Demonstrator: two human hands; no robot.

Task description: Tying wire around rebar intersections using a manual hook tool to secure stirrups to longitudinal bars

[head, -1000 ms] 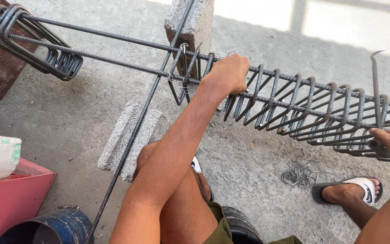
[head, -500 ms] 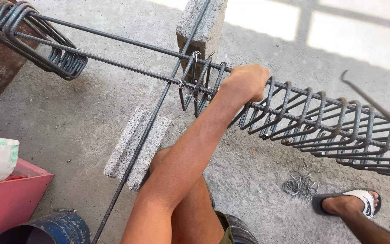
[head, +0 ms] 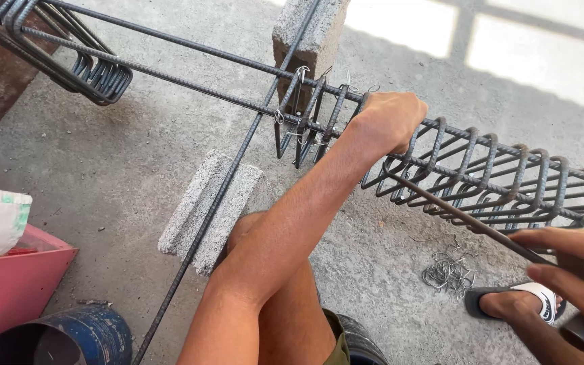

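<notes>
- steel bars [head: 170,74] run long across the view, from the far left up high to the right and lower down. see the bunch of bent rings [head: 86,71] hanging on them at the left?
- yes. and a grey block [head: 312,34] stands under the bars near the middle. another grey block [head: 204,209] lies flat on the floor.
- where is the left hand [head: 390,122]?
- just right of the middle. it is wrapped tight around the top bar, right beside three rings tied on with thin wire [head: 299,125].
- and to the right of it?
- lots more rings [head: 501,179] sit in a row on the bars, leaning.
- what about the right hand [head: 576,270]?
- it is low at the right edge. its fingers pinch a thin metal hook tool [head: 468,220]. the tool's long line points up and left, at the bars just under the left hand.
- so which hand is closer to the tied rings?
- the left one. the right hand is well apart, with only the tool's tip near.
- and on the floor?
- a little heap of wire bits [head: 447,270], near a sandal [head: 508,301].
</notes>
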